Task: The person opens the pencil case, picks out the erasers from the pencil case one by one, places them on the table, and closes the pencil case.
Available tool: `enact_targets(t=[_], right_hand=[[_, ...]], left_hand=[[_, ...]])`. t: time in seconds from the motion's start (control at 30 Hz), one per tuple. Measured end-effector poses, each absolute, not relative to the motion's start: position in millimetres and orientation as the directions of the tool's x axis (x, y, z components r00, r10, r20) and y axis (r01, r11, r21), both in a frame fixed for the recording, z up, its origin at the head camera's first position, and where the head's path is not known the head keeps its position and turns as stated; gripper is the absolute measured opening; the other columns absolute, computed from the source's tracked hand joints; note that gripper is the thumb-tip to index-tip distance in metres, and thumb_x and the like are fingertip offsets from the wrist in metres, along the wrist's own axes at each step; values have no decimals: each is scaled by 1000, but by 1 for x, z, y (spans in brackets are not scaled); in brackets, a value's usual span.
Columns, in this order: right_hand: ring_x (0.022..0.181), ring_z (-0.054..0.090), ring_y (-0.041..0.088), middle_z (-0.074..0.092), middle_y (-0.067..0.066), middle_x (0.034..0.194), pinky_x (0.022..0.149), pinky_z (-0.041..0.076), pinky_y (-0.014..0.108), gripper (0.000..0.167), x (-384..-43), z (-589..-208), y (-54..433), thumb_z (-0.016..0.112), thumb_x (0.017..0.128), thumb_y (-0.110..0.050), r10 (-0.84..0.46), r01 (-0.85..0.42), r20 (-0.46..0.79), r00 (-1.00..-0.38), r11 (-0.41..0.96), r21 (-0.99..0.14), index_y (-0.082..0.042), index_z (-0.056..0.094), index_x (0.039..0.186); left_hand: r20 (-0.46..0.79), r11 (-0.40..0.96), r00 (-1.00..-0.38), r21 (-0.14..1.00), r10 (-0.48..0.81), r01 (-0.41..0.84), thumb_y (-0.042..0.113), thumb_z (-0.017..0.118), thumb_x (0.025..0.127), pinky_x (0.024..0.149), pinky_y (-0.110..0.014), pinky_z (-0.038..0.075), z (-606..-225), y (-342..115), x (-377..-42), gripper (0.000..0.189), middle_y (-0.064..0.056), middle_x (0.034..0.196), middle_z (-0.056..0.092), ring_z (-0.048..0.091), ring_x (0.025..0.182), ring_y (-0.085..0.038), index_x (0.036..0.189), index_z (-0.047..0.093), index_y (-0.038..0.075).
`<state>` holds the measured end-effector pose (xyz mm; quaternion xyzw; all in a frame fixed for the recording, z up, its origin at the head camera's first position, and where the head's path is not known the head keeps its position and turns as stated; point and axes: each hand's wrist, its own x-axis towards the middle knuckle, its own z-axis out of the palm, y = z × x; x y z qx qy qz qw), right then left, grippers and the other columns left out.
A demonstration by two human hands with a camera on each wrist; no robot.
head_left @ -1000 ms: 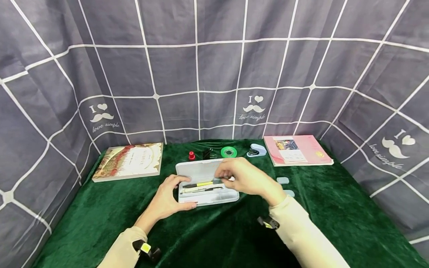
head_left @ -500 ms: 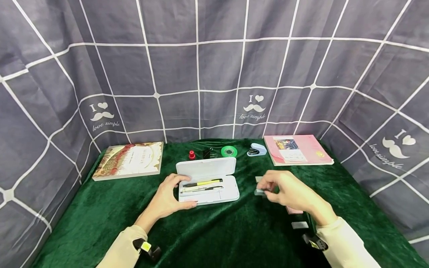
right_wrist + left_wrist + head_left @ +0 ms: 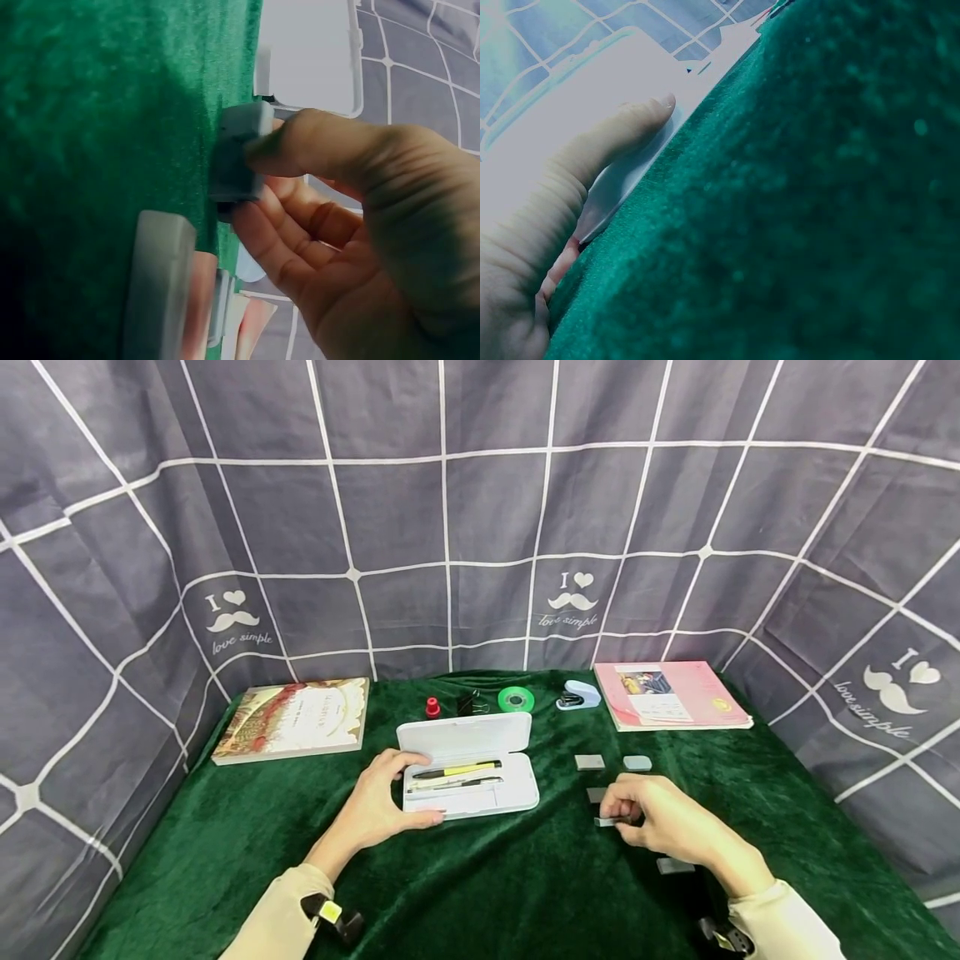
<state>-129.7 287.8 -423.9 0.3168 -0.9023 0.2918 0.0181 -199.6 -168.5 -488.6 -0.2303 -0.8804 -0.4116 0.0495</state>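
My left hand (image 3: 378,797) grips the left end of a white pencil case (image 3: 525,793), thumb along its front edge and fingers at the back corner. The case's lid (image 3: 465,737) stands raised. Inside lie a yellow-and-black pen (image 3: 457,770) and a slimmer pale pen (image 3: 453,784). Right of the case, my right hand (image 3: 667,818) pinches a small grey eraser (image 3: 241,150) between thumb and fingers, low over the cloth. Close to that hand lie more eraser-like blocks: a grey one (image 3: 596,795), a pale grey one (image 3: 589,762), a rounded light blue one (image 3: 637,763) and another grey one (image 3: 675,866).
A pink block (image 3: 199,300) shows in the right wrist view. Along the back stand a red cap-like piece (image 3: 432,707), a black binder clip (image 3: 467,703), green tape (image 3: 516,699) and a light blue stapler (image 3: 578,695). Books lie left (image 3: 292,722) and right (image 3: 667,697) on green cloth.
My right hand has moved from over the pencil case to the right and nearer, among the small blocks. The left hand keeps its grip on the case.
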Motion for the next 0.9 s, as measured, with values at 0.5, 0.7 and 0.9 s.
enact_targets(t=[0.5, 0.7, 0.9], right_hand=[[75, 67, 5, 70, -12, 86, 70, 60, 29, 23, -151, -402, 237, 88, 96, -5, -607, -547, 169, -777, 517, -658, -23, 75, 102], [86, 74, 6, 80, -1, 100, 81, 65, 33, 22, -181, -385, 169, 84, 95, 1, -656, -646, 259, -709, 455, -613, -10, 79, 113], [95, 78, 12, 80, 8, 111, 87, 65, 30, 31, -197, -386, 110, 82, 98, 2, -731, -652, 191, -655, 419, -632, -2, 76, 127]], left_hand=[[279, 551, -886, 702, 371, 452, 56, 104, 72, 106, -54, 53, -490, -171, -199, 80, 1, 137, 64, 60, 124, -23, 140, 71, 27], [274, 549, -890, 708, 365, 444, 56, 105, 71, 105, -53, 53, -490, -172, -199, 81, 1, 136, 65, 60, 122, -23, 139, 71, 28], [283, 539, -882, 707, 377, 457, 55, 106, 70, 105, -51, 54, -488, -169, -200, 83, 2, 135, 66, 61, 122, -20, 140, 71, 29]])
